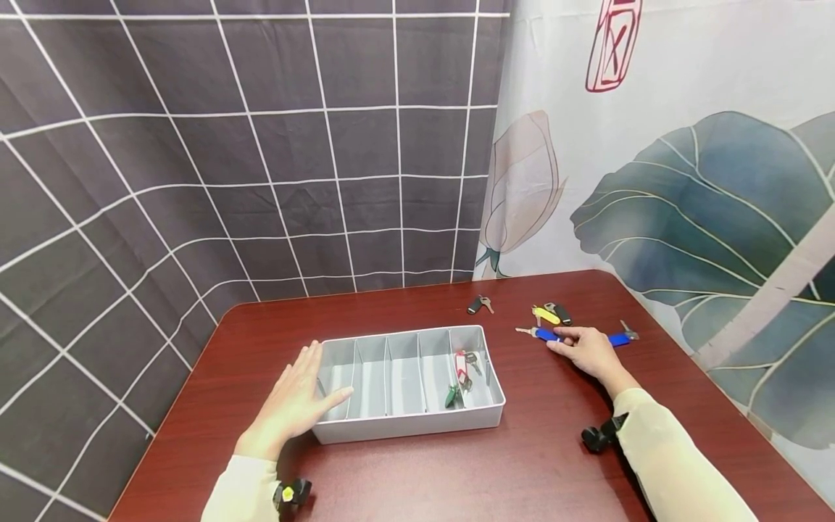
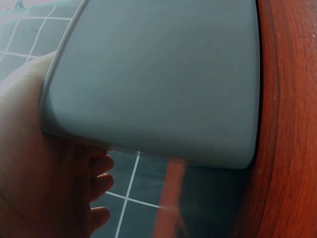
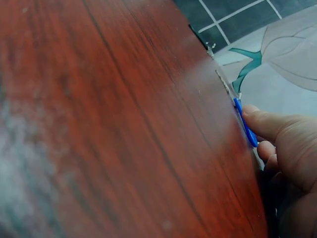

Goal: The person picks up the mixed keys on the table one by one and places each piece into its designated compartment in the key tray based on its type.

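Blue tag (image 1: 546,334) with key (image 1: 525,330) is pinched between thumb and fingers of the right hand (image 1: 588,353), near a yellow tag (image 1: 546,315) and right of the tray (image 1: 411,426); whether it is raised off the table (image 1: 417,482) cannot be told. The tray's left end is touched by the left hand (image 1: 292,397), fingers straight, thumb spread.

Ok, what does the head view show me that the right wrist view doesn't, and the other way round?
Only the head view: the left hand, the gray divided tray, the red key tag and green key tag in it, the yellow key tag, and a second blue key tag.

Only the right wrist view: no new object I can make out, just a close, nearly edge-on look at the blue key tag pinched by the right hand.

Both: that tag and hand, the wood-grain table, the dark grid curtain and the floral curtain.
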